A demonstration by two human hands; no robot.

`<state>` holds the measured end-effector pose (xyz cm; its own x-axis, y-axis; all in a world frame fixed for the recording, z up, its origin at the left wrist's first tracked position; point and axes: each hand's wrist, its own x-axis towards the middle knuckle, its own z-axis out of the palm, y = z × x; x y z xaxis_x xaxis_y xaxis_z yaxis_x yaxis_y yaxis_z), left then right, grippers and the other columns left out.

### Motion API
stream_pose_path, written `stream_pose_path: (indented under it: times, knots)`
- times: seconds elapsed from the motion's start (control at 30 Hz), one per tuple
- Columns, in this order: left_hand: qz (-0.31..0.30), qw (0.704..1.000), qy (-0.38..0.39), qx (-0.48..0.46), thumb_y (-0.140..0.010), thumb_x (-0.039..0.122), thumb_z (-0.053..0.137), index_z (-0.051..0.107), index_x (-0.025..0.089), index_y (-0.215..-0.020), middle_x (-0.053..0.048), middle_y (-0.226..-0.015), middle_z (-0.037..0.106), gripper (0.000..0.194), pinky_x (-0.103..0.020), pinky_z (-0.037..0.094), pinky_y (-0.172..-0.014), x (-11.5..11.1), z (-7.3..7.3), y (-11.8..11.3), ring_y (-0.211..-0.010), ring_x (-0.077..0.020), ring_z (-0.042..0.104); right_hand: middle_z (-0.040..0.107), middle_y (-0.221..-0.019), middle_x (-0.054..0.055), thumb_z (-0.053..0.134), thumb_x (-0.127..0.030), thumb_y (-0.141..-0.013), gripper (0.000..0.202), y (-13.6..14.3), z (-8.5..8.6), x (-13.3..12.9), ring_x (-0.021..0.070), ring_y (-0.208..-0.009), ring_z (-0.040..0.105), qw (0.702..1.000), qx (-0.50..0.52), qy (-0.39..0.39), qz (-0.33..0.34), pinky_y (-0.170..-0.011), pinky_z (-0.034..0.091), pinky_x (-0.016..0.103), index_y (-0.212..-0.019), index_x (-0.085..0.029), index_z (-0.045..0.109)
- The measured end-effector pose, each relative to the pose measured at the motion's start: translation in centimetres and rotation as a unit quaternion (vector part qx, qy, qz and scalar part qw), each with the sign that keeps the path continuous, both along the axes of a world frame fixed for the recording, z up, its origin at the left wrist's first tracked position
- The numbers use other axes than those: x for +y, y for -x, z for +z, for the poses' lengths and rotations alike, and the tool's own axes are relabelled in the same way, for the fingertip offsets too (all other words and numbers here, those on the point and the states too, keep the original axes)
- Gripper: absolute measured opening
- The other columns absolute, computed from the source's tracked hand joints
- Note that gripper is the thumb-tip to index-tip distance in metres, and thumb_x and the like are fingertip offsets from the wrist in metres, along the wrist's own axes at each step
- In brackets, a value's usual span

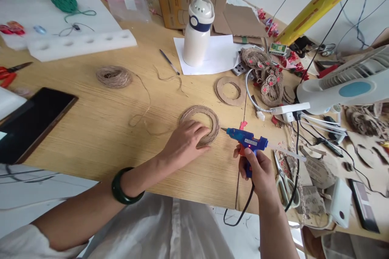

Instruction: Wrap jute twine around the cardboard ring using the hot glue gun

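Observation:
My right hand (257,166) is wrapped round the handle of a blue glue gun (247,139), whose red light is lit. The gun's nozzle points left, close to the right edge of a cardboard ring (215,123) with twine around its outer side. My left hand (190,139) is closed on the near left part of this ring, thumb and fingers at its band, pressing it against the table. A strand of twine (148,113) runs from a coil of twine (114,77) towards my left hand, where its end is hidden.
Behind the ring lies another cardboard ring (230,90). A white bottle (198,34) stands on paper at the back. To the right are a fan (349,83), cables, scissors (284,184) and cardboard scraps. A dark tablet-like slab (33,123) lies at the left.

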<state>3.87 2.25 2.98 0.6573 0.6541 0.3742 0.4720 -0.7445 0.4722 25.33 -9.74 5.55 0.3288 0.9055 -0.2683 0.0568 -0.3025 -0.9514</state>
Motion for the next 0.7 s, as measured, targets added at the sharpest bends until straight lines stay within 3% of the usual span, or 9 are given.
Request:
stream_pose_path:
  times: [0.1, 0.2, 0.37, 0.53, 0.7]
  knots:
    - [-0.01, 0.999, 0.043, 0.019, -0.081, 0.025, 0.083, 0.066, 0.015, -0.106, -0.007, -0.103, 0.07, 0.032, -0.042, 0.055, -0.089, 0.4, -1.0, -0.7, -0.101, -0.0271, 0.065, 0.053, -0.05, -0.004, 0.057, -0.052, -0.1, 0.039, 0.5, 0.5, -1.0, 0.0085, -0.036, 0.038, 0.999, -0.025, 0.03, 0.015, -0.041, 0.025, 0.026, -0.09, -0.015, 0.067]
    - [-0.016, 0.996, 0.083, 0.003, -0.09, 0.022, 0.074, 0.066, 0.017, -0.103, -0.005, -0.101, 0.07, 0.016, -0.039, 0.053, -0.088, 0.7, -1.8, -0.6, -0.1, -0.0245, 0.065, 0.058, -0.06, -0.001, 0.059, -0.054, -0.098, 0.04, 1.0, 0.9, -1.5, 0.0079, -0.037, 0.039, 0.998, -0.048, 0.05, 0.006, -0.041, 0.025, 0.027, -0.09, -0.015, 0.065]
    - [-0.021, 0.993, 0.109, -0.044, -0.096, 0.021, 0.066, 0.066, 0.017, -0.101, -0.004, -0.097, 0.068, 0.006, -0.038, 0.05, -0.087, 0.7, -2.5, -0.4, -0.095, -0.0217, 0.061, 0.062, -0.07, 0.002, 0.058, -0.051, -0.099, 0.037, 1.4, 1.1, -1.7, 0.0063, -0.038, 0.037, 0.995, -0.071, 0.075, 0.009, -0.041, 0.027, 0.027, -0.095, -0.015, 0.065]
    - [-0.03, 0.99, 0.132, -0.049, -0.099, 0.022, 0.061, 0.066, 0.017, -0.094, -0.004, -0.093, 0.066, 0.009, -0.037, 0.049, -0.088, 0.7, -2.4, -0.4, -0.093, -0.0212, 0.059, 0.065, -0.076, 0.005, 0.057, -0.047, -0.1, 0.034, 1.3, 1.4, -1.7, 0.0068, -0.04, 0.04, 0.99, -0.093, 0.092, 0.046, -0.039, 0.028, 0.026, -0.098, -0.015, 0.067]
    - [-0.032, 0.987, 0.143, -0.061, -0.103, 0.02, 0.054, 0.065, 0.015, -0.091, -0.005, -0.09, 0.065, 0.017, -0.037, 0.049, -0.088, 0.7, -2.5, -0.5, -0.093, -0.0208, 0.058, 0.066, -0.084, 0.006, 0.057, -0.044, -0.101, 0.029, 1.7, 1.6, -1.7, 0.0061, -0.041, 0.041, 0.99, -0.108, 0.087, 0.041, -0.038, 0.028, 0.025, -0.101, -0.017, 0.068]
